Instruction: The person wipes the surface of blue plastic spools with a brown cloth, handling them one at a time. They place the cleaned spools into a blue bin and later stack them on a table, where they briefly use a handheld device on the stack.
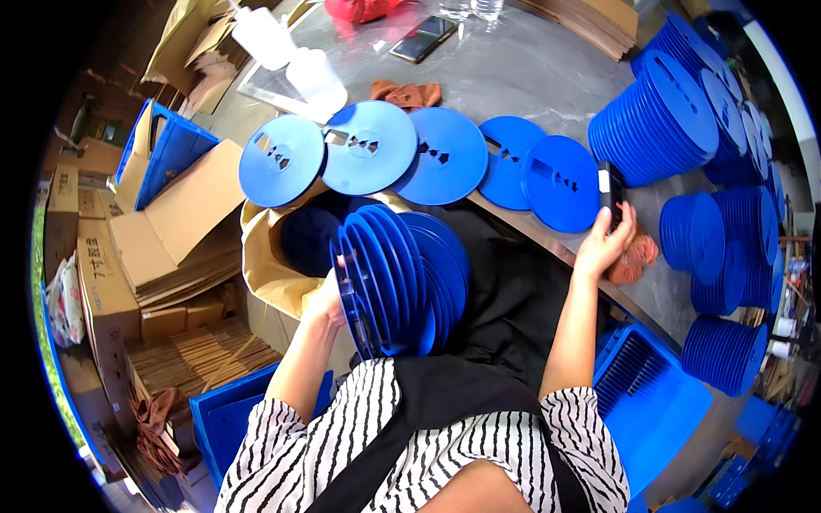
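My left hand (327, 301) grips the edge of a fanned stack of blue plastic reels (385, 274) above my lap. More blue reels lean behind that stack, by an open tan sack (261, 248). On the right, my right hand (605, 244) has its fingers closed around the lower end of a small black object with a white patch (610, 190); its kind I cannot make out. Beside it a blue reel disc (560, 184) lies at the end of an overlapping row of several discs (368, 147) along the table's near edge.
Tall stacks of blue reels (654, 120) stand on the grey metal table (530, 81) at right. An orange-pink cloth (634, 259) lies below my right hand. A phone (424, 38), white bottles (315, 79) and a brown cloth (404, 94) are farther back. Cardboard boxes (107, 274) fill the left; a blue crate (654, 402) sits lower right.
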The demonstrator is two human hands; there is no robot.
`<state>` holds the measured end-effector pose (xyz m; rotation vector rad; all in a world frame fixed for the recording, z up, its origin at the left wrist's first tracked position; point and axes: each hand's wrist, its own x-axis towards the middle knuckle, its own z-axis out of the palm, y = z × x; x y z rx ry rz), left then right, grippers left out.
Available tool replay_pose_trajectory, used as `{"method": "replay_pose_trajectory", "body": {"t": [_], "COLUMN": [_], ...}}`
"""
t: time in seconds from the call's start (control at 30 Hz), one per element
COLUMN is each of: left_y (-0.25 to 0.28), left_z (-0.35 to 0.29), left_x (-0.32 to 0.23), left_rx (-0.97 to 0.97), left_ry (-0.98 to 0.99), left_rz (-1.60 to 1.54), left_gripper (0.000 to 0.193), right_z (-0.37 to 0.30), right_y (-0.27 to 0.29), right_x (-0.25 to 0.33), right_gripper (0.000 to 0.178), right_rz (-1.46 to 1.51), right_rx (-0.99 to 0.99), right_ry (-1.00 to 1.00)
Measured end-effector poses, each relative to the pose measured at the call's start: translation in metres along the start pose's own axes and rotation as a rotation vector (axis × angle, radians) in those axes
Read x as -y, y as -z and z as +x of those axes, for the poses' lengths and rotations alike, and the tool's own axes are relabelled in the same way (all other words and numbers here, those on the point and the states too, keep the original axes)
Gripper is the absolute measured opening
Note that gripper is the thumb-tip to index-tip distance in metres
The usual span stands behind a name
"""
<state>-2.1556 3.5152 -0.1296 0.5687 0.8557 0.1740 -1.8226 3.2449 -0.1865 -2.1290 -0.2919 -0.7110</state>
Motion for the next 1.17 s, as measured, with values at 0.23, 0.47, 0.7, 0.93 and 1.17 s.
{"method": "replay_pose_trajectory", "body": {"t": [0.23,0.47,0.7,0.93,1.17], "left_y": [0.012,0.034,0.056,0.098,0.122], "left_z": [-0.014,-0.033,-0.070,-0.083,-0.097], "left_x": [-0.001,-0.004,-0.019,-0.023,-0.014], "left_rx": [-0.001,0.245,0.447,0.530,0.386], "left_ry": [-0.053,-0.278,-0.533,-0.662,-0.612], "left_rz": [-0.035,-0.525,-0.775,-0.711,-0.762], "left_gripper": [0.041,0.048,0.056,0.052,0.058], "right_z": [-0.003,-0.005,-0.047,-0.081,-0.090], "right_y": [0.038,0.033,-0.088,-0.220,-0.262], "right_x": [-0.048,0.047,0.241,0.331,0.367], "right_gripper": [0.043,0.048,0.047,0.068,0.056], "right_rz": [-0.320,-0.145,0.402,0.182,0.058], "right_rx": [-0.004,0.147,0.658,0.915,1.167], "right_ry": [0.081,0.438,0.667,0.565,0.447]}}
